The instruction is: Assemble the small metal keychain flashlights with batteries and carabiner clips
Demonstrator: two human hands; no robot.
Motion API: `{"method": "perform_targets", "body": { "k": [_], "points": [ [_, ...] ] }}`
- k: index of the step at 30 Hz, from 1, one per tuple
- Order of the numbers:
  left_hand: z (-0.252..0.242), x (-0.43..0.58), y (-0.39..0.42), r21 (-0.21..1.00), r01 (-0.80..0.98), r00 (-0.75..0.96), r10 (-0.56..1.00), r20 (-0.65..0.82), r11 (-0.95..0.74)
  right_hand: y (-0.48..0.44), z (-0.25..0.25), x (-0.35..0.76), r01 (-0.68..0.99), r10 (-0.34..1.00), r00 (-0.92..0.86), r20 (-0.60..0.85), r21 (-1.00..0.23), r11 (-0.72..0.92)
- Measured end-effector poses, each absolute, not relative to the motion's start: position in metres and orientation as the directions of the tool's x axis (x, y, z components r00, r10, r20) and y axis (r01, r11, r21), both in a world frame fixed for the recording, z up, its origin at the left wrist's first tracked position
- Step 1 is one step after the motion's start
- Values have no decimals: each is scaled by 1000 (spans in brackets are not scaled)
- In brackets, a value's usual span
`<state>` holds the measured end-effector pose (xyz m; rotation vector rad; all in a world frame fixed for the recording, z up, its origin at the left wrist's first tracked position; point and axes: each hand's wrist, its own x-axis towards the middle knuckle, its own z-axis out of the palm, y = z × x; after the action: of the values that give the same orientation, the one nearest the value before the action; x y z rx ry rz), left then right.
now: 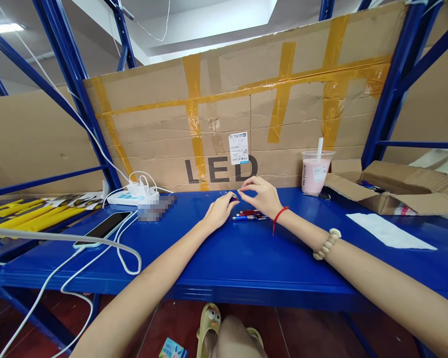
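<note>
My left hand hovers over the blue shelf top, its fingers curled together round something too small to make out. Close by on the right, my right hand holds thumb and forefinger in a pinch, almost meeting the left fingertips. Whatever is between those fingertips cannot be told. Below and between the two hands lie several pens side by side, among them a blue pen and a red pen. Their right ends are partly hidden behind my right hand and wrist.
Upright cardboard backs the shelf. A pink drink cup stands right of my hands, near an open carton and a white paper sheet. Leftward are a phone, a power strip, loose white cables and yellow-handled items.
</note>
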<state>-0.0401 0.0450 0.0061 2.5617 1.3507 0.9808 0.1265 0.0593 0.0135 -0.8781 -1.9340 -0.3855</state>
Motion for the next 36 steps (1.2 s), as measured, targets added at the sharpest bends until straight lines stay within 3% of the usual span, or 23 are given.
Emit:
{"method": "perform_targets", "body": {
  "k": [6, 18, 30, 36],
  "points": [
    [6, -41, 47, 291, 775, 382, 782, 492, -562, 51, 15, 118, 680, 407, -456, 791, 15, 733],
    [5, -43, 48, 210, 812, 396, 779, 486, -544, 55, 13, 120, 646, 371, -517, 771, 68, 760],
    [6, -41, 47, 183, 895, 267, 818, 510, -407, 54, 10, 121, 730, 548, -460, 699, -54, 681],
    [6, -40, 46, 199, 911, 221, 835, 504, -362, 66, -1, 126, 789, 768, -422, 481, -222, 573]
  ]
}}
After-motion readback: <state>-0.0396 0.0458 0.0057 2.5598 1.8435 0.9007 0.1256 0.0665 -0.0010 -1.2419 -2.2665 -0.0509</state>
